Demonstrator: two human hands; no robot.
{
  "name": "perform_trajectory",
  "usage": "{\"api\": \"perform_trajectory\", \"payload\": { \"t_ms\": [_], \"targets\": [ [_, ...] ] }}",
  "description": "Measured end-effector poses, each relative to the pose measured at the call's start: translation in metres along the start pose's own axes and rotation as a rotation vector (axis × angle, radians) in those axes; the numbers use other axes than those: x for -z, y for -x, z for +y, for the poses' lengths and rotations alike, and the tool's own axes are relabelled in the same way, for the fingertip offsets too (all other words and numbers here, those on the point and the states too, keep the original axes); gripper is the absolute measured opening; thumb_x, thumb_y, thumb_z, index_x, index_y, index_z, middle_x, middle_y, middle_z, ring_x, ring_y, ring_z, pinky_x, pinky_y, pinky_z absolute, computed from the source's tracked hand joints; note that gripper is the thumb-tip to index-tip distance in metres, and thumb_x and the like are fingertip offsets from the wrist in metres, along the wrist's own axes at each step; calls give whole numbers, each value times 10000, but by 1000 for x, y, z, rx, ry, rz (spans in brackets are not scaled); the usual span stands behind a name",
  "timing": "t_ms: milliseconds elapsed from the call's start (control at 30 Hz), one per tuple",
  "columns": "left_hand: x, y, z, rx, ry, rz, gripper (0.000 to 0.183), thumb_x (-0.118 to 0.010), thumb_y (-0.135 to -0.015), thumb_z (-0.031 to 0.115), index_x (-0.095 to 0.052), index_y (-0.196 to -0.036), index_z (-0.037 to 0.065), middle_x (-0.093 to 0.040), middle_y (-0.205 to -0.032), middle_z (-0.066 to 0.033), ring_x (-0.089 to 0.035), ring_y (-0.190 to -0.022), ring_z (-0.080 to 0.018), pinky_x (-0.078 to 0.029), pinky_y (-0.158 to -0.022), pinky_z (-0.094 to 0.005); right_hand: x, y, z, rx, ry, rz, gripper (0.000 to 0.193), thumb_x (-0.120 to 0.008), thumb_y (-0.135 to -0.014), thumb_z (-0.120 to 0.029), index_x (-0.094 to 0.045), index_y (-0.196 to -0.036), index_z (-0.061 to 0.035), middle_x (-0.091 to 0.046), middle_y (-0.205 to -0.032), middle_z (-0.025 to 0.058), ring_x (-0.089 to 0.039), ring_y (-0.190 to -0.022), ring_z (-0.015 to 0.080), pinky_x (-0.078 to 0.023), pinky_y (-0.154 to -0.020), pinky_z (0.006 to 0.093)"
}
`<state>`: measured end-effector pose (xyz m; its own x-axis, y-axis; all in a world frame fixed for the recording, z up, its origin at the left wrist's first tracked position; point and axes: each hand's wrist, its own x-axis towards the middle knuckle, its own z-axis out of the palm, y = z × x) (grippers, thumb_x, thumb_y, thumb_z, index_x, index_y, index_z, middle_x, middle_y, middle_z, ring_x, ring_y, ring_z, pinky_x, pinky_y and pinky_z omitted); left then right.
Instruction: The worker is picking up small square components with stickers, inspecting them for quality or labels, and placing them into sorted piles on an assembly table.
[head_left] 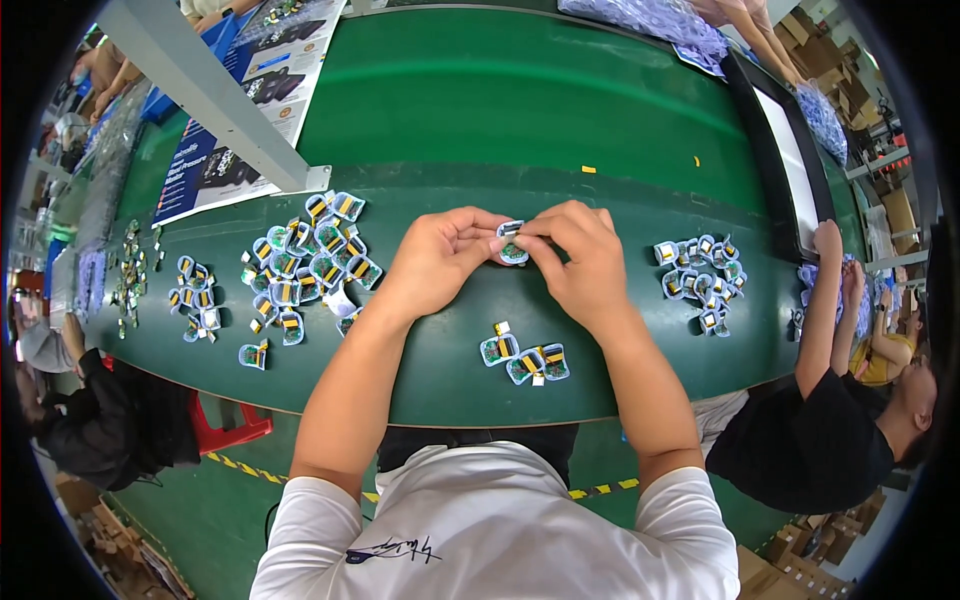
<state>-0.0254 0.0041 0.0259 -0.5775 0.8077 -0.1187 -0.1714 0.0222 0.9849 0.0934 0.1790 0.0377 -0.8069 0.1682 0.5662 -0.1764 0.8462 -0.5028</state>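
Between my two hands, above the middle of the green table [440,375], is a small electronic module [513,250] with a green circuit board and a pale blue-white edge. My left hand [447,255] pinches it from the left side with thumb and fingertips. From the right, my right hand [575,258] has thumb and forefinger closed on its upper part. Nearer to me lie a few similar modules [525,360] with yellow and black strips and white connectors. Left of my left forearm spreads a large pile of the same modules [312,262].
More modules [700,280] lie on the right, and a smaller cluster [193,298] on the left beside bare circuit boards [130,270]. A metal post [215,95] stands on a printed sheet [300,110]. A black-framed panel [785,150] is far right. Co-workers sit on both sides.
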Motion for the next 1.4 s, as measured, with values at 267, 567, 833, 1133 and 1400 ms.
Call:
{"api": "perform_trajectory", "payload": {
  "t_ms": [267,567,833,1133,1400],
  "targets": [
    [4,1,-4,-56,89,77,214,-656,-1027,13,-688,-1220,-76,-773,-1064,-121,-743,-952,-151,-594,-878,-281,6,-2,-3,82,-124,-58,247,-892,-768,-107,-755,-973,-91,-713,-1237,86,-661,-1153,307,-486,-984,422],
    [-3,2,-11,-124,126,48,159,-682,-1006,19,-696,-1147,-53,-775,-1081,-135,-748,-979,-143,-587,-867,-281,5,1,-5,168,90,-122,256,-877,-779,-161,-767,-1008,-128,-722,-1237,49,-662,-1138,293,-470,-983,446],
    [0,24,27,-217,-627,-318,330,-879,-752,85,-763,-1061,104,-734,-1044,-40,-656,-1000,-247,-536,-881,-385,70,18,41,-110,400,-183,263,-832,-857,-155,-687,-1062,-78,-734,-1118,94,-663,-1073,343,-424,-1124,535],
    [-14,36,5,-499,-959,-391,251,-871,-712,92,-768,-940,108,-672,-1150,-36,-570,-1248,-284,-436,-1056,-450,118,61,67,-174,731,-251,503,-829,-869,-240,-669,-1318,-80,-663,-1363,120,-547,-1372,356,-321,-1203,603],
    [-9,22,22,-184,-535,-148,155,-773,-921,56,-693,-1044,8,-735,-903,-75,-720,-870,-209,-552,-772,-340,71,13,14,-51,204,-143,292,-802,-883,-113,-743,-1160,-43,-772,-1093,114,-710,-1080,329,-478,-1088,492]
  ]
}}
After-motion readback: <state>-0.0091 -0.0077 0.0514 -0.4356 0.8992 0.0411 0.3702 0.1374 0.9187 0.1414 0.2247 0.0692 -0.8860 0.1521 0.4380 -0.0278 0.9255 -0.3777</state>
